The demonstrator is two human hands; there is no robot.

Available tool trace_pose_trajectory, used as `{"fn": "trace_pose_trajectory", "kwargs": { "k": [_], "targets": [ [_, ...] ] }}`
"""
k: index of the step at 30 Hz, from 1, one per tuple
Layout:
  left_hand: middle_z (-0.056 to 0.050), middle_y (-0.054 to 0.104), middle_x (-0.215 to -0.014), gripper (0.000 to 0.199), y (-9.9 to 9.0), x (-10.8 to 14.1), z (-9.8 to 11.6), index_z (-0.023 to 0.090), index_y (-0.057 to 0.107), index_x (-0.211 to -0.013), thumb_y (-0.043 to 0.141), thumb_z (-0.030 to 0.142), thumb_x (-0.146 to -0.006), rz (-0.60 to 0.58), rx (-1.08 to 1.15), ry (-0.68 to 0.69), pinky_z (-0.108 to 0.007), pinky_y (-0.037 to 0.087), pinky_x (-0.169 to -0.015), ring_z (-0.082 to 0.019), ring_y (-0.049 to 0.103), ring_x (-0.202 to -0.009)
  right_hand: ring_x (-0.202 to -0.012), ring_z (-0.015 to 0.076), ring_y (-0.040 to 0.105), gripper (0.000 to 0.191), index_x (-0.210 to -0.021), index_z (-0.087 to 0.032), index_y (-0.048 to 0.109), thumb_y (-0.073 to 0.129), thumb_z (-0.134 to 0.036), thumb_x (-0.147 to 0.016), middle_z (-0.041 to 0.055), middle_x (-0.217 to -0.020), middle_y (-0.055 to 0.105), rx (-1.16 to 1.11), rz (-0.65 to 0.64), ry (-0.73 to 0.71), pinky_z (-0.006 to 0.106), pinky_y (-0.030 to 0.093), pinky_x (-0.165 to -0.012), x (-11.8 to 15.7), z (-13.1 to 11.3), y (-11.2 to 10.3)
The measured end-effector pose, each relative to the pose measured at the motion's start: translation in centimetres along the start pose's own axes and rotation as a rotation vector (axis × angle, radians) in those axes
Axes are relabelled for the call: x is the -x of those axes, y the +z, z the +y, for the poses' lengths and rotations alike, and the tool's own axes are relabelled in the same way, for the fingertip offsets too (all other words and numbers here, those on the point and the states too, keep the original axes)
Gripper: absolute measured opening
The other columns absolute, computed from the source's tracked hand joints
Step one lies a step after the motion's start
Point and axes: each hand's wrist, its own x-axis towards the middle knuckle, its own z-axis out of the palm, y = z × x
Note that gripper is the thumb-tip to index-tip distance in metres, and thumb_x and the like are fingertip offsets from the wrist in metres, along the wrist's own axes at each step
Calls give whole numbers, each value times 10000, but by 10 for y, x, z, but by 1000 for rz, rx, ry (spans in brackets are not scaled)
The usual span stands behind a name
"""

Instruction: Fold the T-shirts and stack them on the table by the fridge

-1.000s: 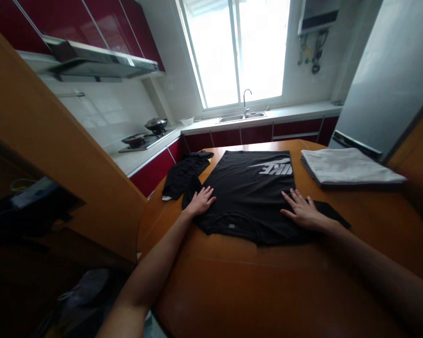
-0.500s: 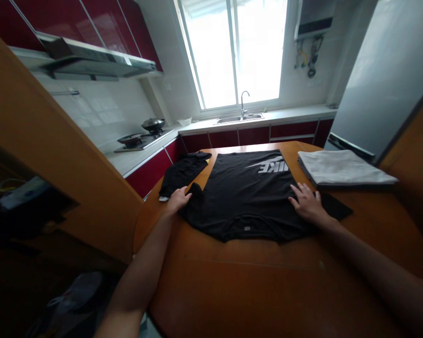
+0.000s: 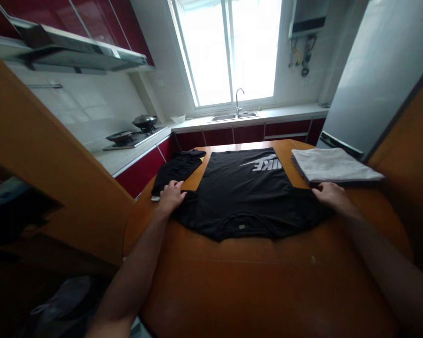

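A black T-shirt [image 3: 246,192] with a white logo lies spread on the wooden table [image 3: 260,291], its collar toward me. My left hand [image 3: 172,196] is at the end of the sleeve on the left, fingers bent against the cloth. On the other side, my right hand [image 3: 333,195] pinches the end of the right sleeve, which lies straight out from the shirt. Beside my left hand is a dark folded garment [image 3: 178,171]. A light folded cloth [image 3: 334,165] on a dark layer sits just beyond my right hand.
Past the table, a counter [image 3: 282,111] holds a sink [image 3: 234,116] with a faucet. Pans stand on the stove [image 3: 132,137] at the left. A wooden panel [image 3: 56,141] borders the left side, and a fridge [image 3: 366,80] stands at the right.
My right hand has moved outward from the shirt's body to the sleeve end and closed on it. The right sleeve now lies straighter. My left hand stays at its sleeve; the view has shifted slightly.
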Motion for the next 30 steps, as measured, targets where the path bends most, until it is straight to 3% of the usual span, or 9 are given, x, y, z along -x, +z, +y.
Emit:
{"fn": "trace_pose_trajectory", "kwargs": {
  "k": [5,8,10,13,17,22,24,26,30],
  "targets": [
    [-91,625,-1275,333,19,6,56,212,667,-1223,508,341,-961,49,269,370,-367,463,-1056,-251,601,-1182,-724,313,709,346,-721,-145,725,693,-484,-783,168,-756,728,-139,-183,172,377,525,-629,2,8,-21],
    [-87,619,-1308,348,34,6,65,217,683,-1203,516,392,-953,-28,344,494,-376,440,-1095,-246,586,-1215,-580,231,648,300,-642,-159,665,723,-434,-749,108,-643,687,-354,-303,184,316,483,-532,10,-2,-31],
    [-91,608,-1337,373,42,5,63,217,688,-1206,516,423,-947,-67,354,516,-395,434,-1108,-254,572,-1240,-581,200,628,239,-671,-164,652,722,-387,-723,71,-639,674,-500,-307,111,286,475,-532,14,-9,-38],
    [-101,604,-1344,407,50,2,58,208,687,-1214,494,450,-949,-89,362,506,-410,436,-1109,-259,565,-1250,-698,204,664,183,-774,-175,632,700,-318,-681,62,-750,705,-661,-149,-39,268,501,-604,17,-16,-48],
    [-102,598,-1354,421,51,1,57,211,673,-1231,490,461,-946,-110,366,493,-411,431,-1120,-254,557,-1262,-901,250,711,350,-1037,-179,629,638,-242,-693,114,-1034,741,-751,-28,-146,312,549,-738,18,-16,-51],
    [-111,589,-1379,434,45,3,62,200,665,-1250,477,464,-961,-78,366,542,-415,405,-1153,-259,545,-1294,-1045,322,685,450,-1179,-122,679,598,-175,-740,185,-1111,735,-291,38,-56,421,518,-941,21,-13,-47],
    [-108,580,-1408,440,43,5,65,203,657,-1269,463,467,-976,-47,383,588,-429,370,-1180,-263,504,-1348,-1091,334,664,406,-1184,-114,691,564,-212,-811,193,-1158,718,-199,149,-65,441,486,-1002,27,-24,-46],
    [-94,568,-1437,447,41,8,67,217,644,-1298,442,475,-995,-48,391,633,-443,332,-1202,-258,457,-1398,-1112,304,652,383,-1189,-127,691,505,-221,-867,169,-1184,709,-235,214,-181,415,469,-1035,36,-43,-43],
    [-77,452,-1560,531,40,15,73,257,534,-1446,398,531,-1012,-160,314,674,-528,260,-1213,-278,331,-1485,-1248,259,576,413,-1255,-134,668,446,-206,-914,158,-1315,646,-289,65,-436,385,418,-1105,67,-89,-21]
  ]
}}
